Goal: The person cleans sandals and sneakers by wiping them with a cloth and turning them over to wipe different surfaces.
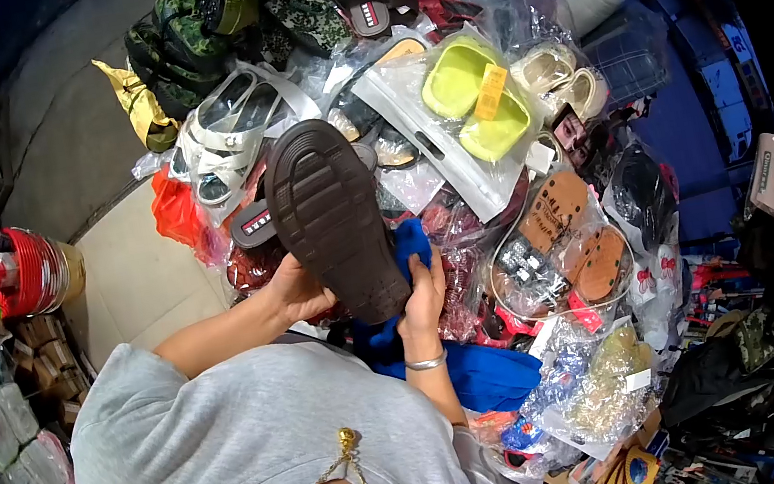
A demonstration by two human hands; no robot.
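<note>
left hand (302, 291) and right hand (424, 295) hold tight on brown shoe (332, 225), bottom showing, over shoe pile (458, 276). blue cloth (409, 236) by right fingers. brown sandal (252, 237) near: red label (258, 220), letters too small.

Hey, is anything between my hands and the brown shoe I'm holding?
At the right hand, apparently yes: blue cloth is bunched between its fingers and the edge of the brown shoe. Nothing visible separates the left hand from it.

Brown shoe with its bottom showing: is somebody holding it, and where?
Yes: the left hand and right hand hold the brown shoe by opposite edges, near its lower end in the picture.
</note>
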